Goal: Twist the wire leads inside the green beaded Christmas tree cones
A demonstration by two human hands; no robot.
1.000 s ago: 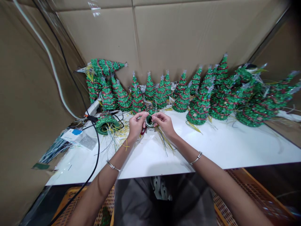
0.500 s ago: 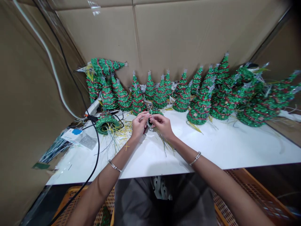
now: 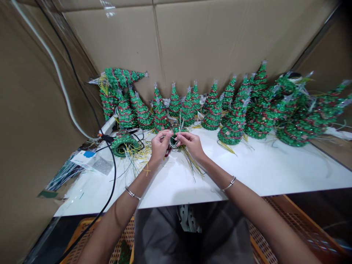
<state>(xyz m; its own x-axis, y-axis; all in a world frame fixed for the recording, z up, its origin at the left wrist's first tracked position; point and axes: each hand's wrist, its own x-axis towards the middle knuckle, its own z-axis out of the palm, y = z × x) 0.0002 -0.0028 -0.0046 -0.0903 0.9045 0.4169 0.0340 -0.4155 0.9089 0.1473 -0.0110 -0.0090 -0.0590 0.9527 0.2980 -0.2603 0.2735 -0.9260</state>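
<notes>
Midway along the worktop (image 3: 247,168), between its near and far edges, white wires (image 3: 180,125) rise from the open base of a small green tree (image 3: 177,129), which appears to lie on its side. The left hand (image 3: 159,146) and right hand (image 3: 194,146) meet over that base, thumb and fingertips of each pinched closed on the wires. The step in hand looks like fine handling of these strands; a further move would call for a light, steady pinch, with the ends kept apart. Exactly how the strands cross is too small to tell.

Yellow and dark wires (image 3: 192,161) trail toward the near edge, and a red object (image 3: 167,151) is partly hidden beside the left hand. Toward the left edge lies another tree (image 3: 125,142), its opening facing forward; upright trees (image 3: 175,102) line the far edge.
</notes>
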